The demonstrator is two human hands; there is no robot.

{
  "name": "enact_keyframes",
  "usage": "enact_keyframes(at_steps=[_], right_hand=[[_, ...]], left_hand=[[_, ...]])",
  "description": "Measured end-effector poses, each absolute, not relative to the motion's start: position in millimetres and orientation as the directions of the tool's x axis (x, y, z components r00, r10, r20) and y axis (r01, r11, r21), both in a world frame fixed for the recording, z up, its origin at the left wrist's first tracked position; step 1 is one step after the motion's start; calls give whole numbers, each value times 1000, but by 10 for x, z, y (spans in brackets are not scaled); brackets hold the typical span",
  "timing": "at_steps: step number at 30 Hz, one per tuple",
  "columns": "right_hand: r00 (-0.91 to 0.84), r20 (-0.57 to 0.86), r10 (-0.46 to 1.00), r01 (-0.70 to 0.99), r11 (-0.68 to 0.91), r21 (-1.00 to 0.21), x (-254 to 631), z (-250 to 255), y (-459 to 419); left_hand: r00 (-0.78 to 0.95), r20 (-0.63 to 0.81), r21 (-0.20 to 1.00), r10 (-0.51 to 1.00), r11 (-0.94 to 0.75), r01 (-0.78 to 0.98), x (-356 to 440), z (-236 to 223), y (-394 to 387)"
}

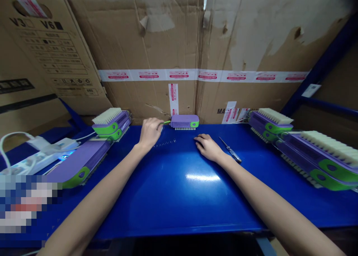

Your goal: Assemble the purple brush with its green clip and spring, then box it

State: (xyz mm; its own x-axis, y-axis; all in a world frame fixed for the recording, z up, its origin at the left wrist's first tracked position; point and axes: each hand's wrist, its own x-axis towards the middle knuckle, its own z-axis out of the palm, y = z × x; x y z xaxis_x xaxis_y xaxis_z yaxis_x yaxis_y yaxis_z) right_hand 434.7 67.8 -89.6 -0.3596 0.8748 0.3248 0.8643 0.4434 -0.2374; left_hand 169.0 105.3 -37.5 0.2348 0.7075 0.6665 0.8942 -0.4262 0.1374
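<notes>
Purple brush (184, 122), one, centre; left hand (149, 132) touching.

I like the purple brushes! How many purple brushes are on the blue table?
5, perhaps more hidden. Two are stacked at the left, one small brush at the back by the left hand, and two at the right.

Centre of the blue table (179, 196) is left open, with wide passage between the two forearms and toward the near edge. The left flank is blocked by stacked purple-green brush units (92, 151) and a power strip (41, 155); the right flank is blocked by a second brush row (304, 148). Far reach is limited by the cardboard wall (179, 43), a single brush unit (184, 122) against it, and a screwdriver (229, 149) just beside the right hand (207, 146).
</notes>
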Motion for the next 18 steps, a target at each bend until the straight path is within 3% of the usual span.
enact_keyframes(at_steps=[6, 14, 18], right_hand=[[-373, 335, 865, 853, 462, -243, 4345, -871, 654], [-379, 313, 871, 858, 458, -234, 4328, -836, 628], [-381, 312, 870, 858, 459, -233, 4327, -837, 633]], left_hand=[[499, 601, 53, 625, -653, 755, 2068, -567, 989], [442, 430, 371, 787, -600, 708, 2181, -583, 1029], [540, 478, 343, 693, -713, 612, 2289, -468, 849]])
